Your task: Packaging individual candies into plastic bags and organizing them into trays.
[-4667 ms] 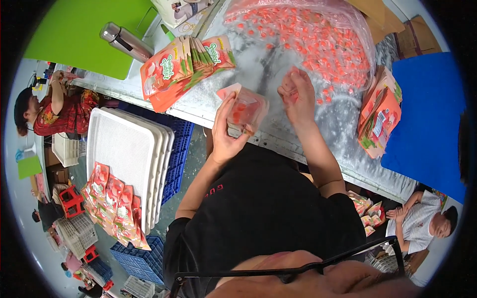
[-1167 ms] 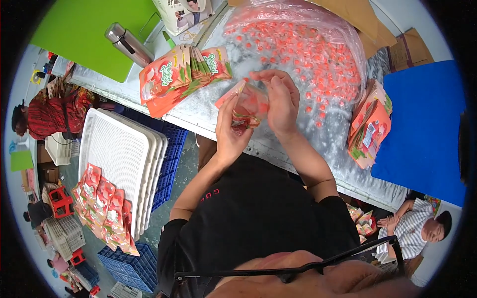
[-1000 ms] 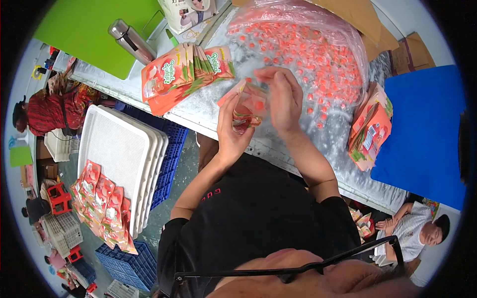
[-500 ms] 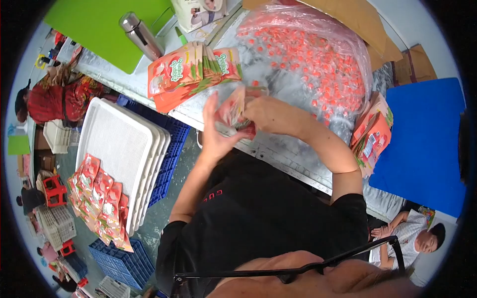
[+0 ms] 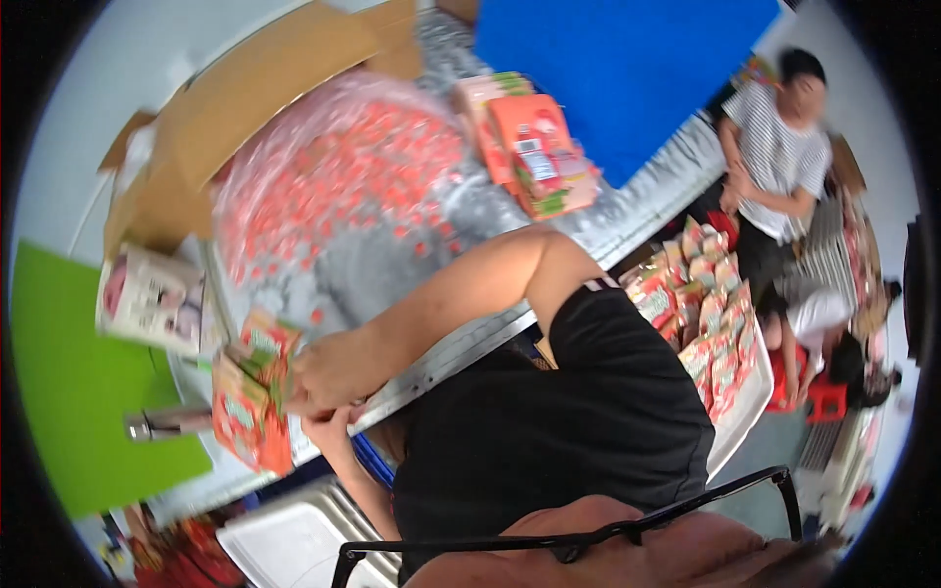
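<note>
My right hand (image 5: 333,372) reaches across to the left, by the table's front edge. Its fingers are curled downward beside a stack of red and green printed pouches (image 5: 242,412), and what they hold is hidden. Just below it is my left hand (image 5: 331,429), closed and partly covered by the right. A small reddish edge of a pouch (image 5: 359,403) shows by its thumb; the rest is hidden. Behind my right arm, many small red-wrapped pieces (image 5: 363,167) spill from a clear plastic bag (image 5: 257,186) onto the grey tabletop (image 5: 377,284).
A cardboard box (image 5: 265,88) stands behind the bag. More pouches (image 5: 534,147) lie by a blue board (image 5: 627,78). At left are a printed bag (image 5: 152,299), a steel flask (image 5: 167,424) and a green board (image 5: 88,392). Filled pouches lie on a white tray (image 5: 750,416); a person (image 5: 779,147) is nearby.
The view has swung to the right, so the table's contents appear farther left and a laden tray shows at right. My right hand now covers most of my left hand and the pouch.
</note>
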Demonstrator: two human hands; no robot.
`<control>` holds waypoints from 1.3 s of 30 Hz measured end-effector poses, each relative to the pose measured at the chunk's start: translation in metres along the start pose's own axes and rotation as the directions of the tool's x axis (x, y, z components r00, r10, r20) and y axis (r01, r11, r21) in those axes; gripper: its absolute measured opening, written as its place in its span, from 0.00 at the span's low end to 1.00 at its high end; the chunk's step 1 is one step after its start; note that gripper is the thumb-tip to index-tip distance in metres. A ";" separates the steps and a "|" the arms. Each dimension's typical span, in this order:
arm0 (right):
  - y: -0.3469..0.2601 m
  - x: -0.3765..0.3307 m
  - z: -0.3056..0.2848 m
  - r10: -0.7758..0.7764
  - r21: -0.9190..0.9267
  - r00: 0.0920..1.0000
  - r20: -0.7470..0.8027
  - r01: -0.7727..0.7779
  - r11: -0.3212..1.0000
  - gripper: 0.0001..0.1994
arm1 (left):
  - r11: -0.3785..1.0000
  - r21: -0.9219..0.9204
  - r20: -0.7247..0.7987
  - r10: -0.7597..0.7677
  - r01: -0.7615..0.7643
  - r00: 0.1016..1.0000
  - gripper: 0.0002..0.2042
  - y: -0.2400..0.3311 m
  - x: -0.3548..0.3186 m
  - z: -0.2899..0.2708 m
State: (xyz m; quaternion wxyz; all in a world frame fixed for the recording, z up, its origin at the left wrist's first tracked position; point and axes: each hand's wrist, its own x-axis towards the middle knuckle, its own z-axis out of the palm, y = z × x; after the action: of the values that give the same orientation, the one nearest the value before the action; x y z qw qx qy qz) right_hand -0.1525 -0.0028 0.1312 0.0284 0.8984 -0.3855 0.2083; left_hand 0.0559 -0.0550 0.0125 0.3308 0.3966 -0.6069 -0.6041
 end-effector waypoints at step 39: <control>0.034 -0.018 0.033 0.216 0.250 0.954 0.210 -0.266 0.931 0.09 | 0.959 -0.161 0.005 0.236 -0.232 0.972 0.08 0.015 -0.006 0.037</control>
State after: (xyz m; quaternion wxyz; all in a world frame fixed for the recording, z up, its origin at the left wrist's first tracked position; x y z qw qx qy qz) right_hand -0.1757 -0.0213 0.0900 -0.1572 0.8543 -0.4615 0.1803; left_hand 0.0246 -0.0331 0.0258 0.4233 0.2871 -0.6032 -0.6120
